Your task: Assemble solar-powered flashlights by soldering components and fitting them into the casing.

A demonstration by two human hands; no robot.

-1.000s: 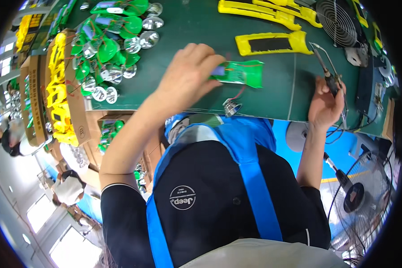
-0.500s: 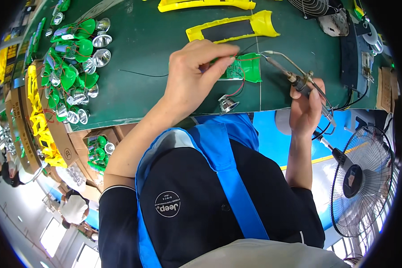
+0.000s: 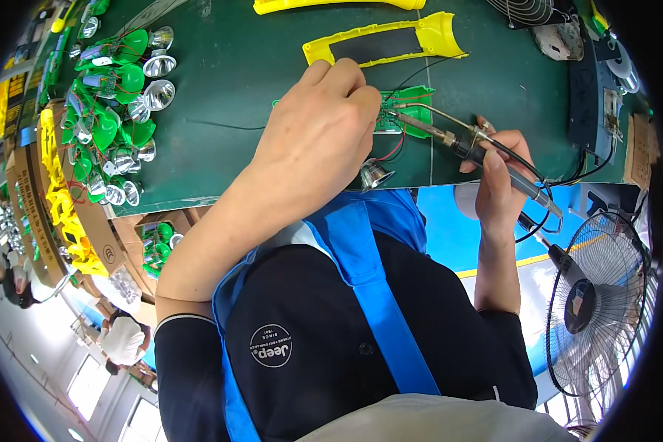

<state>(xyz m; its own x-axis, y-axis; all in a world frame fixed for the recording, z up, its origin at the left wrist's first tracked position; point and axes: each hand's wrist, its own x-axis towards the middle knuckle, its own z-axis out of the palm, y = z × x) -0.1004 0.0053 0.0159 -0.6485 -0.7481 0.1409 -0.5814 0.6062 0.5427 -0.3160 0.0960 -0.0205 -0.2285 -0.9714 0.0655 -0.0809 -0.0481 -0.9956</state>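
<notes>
My left hand (image 3: 317, 125) is bent over the left part of a green plastic housing (image 3: 423, 98). Its fingers curl inward, and their tips are hidden behind the hand. A thin black wire (image 3: 427, 66) runs from beside these fingers up to the right. In my right hand (image 3: 501, 173) is a soldering iron (image 3: 464, 146) with a thin metal tube alongside. The iron's tip reaches the green circuit board (image 3: 387, 125) in the housing, close to my left fingers. Red and black wires lead from the board down to a small silver reflector (image 3: 376, 175) near the table edge.
Yellow shell halves (image 3: 440, 37) lie beyond the housing. Several green housings with silver reflectors (image 3: 158, 94) crowd the table's left side. A dark metal box (image 3: 591, 103) stands at the right, its cable trailing along the edge. A standing fan (image 3: 586, 302) is at lower right.
My left hand has rolled over, its back now covering the pinch seen before. My right hand has brought the iron's tip leftward and down onto the board.
</notes>
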